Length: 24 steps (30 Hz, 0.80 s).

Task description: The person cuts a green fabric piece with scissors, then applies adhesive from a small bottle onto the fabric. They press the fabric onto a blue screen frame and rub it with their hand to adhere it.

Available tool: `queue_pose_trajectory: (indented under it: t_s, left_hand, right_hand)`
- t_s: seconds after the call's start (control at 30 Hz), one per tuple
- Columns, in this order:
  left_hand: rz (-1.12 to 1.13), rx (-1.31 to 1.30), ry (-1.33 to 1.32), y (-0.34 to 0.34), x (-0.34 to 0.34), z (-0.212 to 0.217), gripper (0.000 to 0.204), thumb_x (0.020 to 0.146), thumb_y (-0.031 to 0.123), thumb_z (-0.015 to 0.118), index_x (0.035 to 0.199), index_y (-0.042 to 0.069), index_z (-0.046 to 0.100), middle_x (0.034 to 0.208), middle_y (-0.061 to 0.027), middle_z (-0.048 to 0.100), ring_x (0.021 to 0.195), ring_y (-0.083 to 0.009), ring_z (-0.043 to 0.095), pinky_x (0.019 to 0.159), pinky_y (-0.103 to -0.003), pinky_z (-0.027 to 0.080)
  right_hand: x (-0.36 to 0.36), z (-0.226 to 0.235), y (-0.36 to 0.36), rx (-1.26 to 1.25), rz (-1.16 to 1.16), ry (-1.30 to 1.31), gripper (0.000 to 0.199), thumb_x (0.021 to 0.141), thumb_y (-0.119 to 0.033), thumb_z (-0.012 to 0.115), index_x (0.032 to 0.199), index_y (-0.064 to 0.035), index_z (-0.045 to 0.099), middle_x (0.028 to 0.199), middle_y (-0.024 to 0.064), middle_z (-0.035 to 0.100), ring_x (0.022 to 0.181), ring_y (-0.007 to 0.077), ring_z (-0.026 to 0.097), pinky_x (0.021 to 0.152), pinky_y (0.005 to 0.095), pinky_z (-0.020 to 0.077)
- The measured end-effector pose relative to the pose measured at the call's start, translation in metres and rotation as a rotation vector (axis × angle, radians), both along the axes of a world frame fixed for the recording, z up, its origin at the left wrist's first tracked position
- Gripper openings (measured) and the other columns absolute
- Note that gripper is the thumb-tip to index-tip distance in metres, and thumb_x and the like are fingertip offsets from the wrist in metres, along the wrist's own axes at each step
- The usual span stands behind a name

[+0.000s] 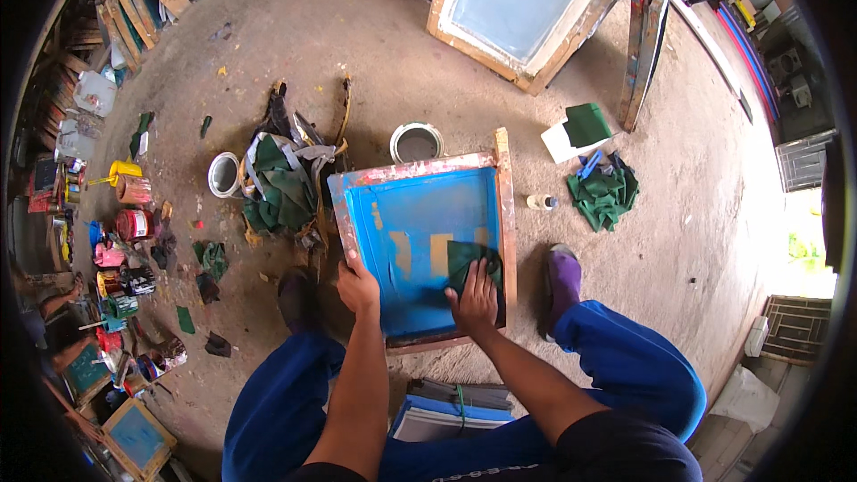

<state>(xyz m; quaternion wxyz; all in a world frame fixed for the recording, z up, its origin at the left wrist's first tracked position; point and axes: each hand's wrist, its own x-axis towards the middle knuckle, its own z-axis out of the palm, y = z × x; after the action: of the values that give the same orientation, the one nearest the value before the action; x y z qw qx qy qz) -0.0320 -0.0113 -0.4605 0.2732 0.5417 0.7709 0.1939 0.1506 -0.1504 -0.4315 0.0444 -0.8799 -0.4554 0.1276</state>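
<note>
The blue screen frame (420, 299) lies at twelve o'clock from the body, its longer sides running roughly twelve to six; the left hand (359, 289) grasps its left rail (342, 216) at about eight o'clock. The right hand (478, 296) lies flat on a green cloth (461, 256) at four — far nearer it than the left — with the pale patches (439, 254) on the blue between ten and eleven from those fingers.
</note>
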Motion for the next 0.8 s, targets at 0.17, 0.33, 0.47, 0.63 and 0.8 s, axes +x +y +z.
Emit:
queue_pose_trajectory:
  t_s: [0.17,0.33,0.47,0.63,0.8]
  left_hand:
    - [-0.013,0.043,-0.038,-0.003,-0.004,-0.001,0.076,0.106,0.062,0.039,0.122,-0.007,0.069,0.105,-0.0323,0.073,0.098,-0.0523,0.069,0.084,-0.058,0.053]
    - [0.017,-0.018,0.017,0.0,0.004,0.008,0.074,0.105,0.063,0.038,0.124,-0.001,0.069,0.103,-0.0299,0.073,0.096,-0.0524,0.069,0.085,-0.061,0.053]
    - [0.033,-0.011,0.068,-0.001,0.004,0.01,0.071,0.105,0.062,0.039,0.123,0.001,0.07,0.102,-0.0301,0.073,0.095,-0.0533,0.068,0.084,-0.06,0.052]
    - [-0.008,-0.076,-0.04,0.001,0.0,0.012,0.072,0.107,0.057,0.038,0.12,-0.007,0.069,0.106,-0.0333,0.071,0.101,-0.0536,0.067,0.089,-0.058,0.051]
    - [0.006,-0.106,-0.005,0.001,0.001,0.011,0.07,0.105,0.061,0.038,0.12,-0.001,0.069,0.103,-0.0314,0.072,0.098,-0.0536,0.067,0.087,-0.059,0.051]
  right_hand:
    - [0.03,-0.007,0.045,0.315,0.04,-0.165,0.086,0.104,-0.052,0.049,0.162,0.0056,0.021,0.165,0.0296,0.032,0.136,0.0439,0.051,0.113,0.047,0.0414]
    - [0.007,0.016,0.008,-0.014,0.201,0.001,0.092,0.101,-0.057,0.052,0.163,0.0037,0.023,0.167,0.0285,0.029,0.152,0.0435,0.035,0.118,0.0537,0.0371]
    - [-0.008,-0.013,0.01,0.18,0.111,-0.045,0.084,0.102,-0.057,0.052,0.163,-0.0045,0.03,0.169,0.0237,0.027,0.155,0.0393,0.029,0.117,0.0541,0.0379]
    - [0.028,-0.048,0.081,-0.017,0.997,-0.047,0.08,0.101,-0.063,0.046,0.165,-0.0182,0.029,0.173,0.0067,0.025,0.159,0.0256,0.023,0.129,0.0477,0.0212]
    - [0.027,-0.002,0.118,0.041,0.954,-0.059,0.084,0.101,-0.065,0.044,0.166,-0.014,0.025,0.174,0.0055,0.023,0.16,0.0216,0.022,0.13,0.0459,0.0174]
